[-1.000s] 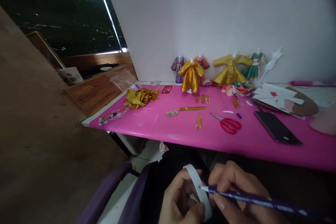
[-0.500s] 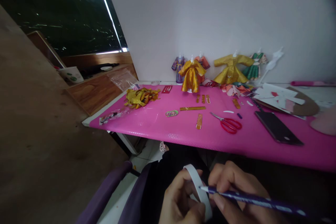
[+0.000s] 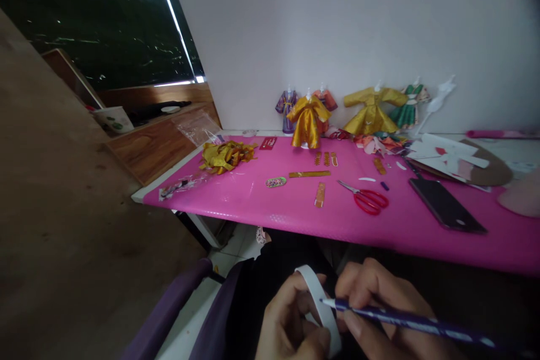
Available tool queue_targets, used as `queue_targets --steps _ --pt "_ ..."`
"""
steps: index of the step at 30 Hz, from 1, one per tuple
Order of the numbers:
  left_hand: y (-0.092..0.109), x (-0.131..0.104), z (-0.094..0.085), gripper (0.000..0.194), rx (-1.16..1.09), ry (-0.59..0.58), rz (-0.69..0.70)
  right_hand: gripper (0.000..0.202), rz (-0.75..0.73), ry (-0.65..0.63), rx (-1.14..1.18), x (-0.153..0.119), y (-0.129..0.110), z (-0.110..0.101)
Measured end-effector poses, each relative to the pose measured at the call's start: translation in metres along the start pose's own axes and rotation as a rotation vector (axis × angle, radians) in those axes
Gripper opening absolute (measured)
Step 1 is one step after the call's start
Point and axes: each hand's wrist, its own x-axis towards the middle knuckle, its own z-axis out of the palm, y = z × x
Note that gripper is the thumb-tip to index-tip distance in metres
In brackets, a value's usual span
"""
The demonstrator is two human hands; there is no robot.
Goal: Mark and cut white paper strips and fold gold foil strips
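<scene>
The left hand (image 3: pixel 280 318) pinches a curved white strip (image 3: pixel 324 315), its length running far-left to near-right; the right hand (image 3: pixel 379 304), at right, grips a pen (image 3: pixel 422 323), its tip apparently touching the strip.

Table edge (image 3: pixel 379 243) beyond right fingers (image 3: pixel 373 277), gap between scissors (image 3: pixel 358 193) and dark slab (image 3: pixel 447 205)

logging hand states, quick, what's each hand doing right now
Left hand: closed, fingers holding the white strip.
Right hand: closed, holding the purple pen, its tip at the strip.
</scene>
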Motion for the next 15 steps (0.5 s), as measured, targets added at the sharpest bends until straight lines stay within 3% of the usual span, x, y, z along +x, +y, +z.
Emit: queue_targets --steps 15 --pt "-0.0031 -0.0013 -0.0009 0.041 0.024 0.020 -0.011 0.018 0.018 0.028 0.016 -0.0027 -0.0033 0.0028"
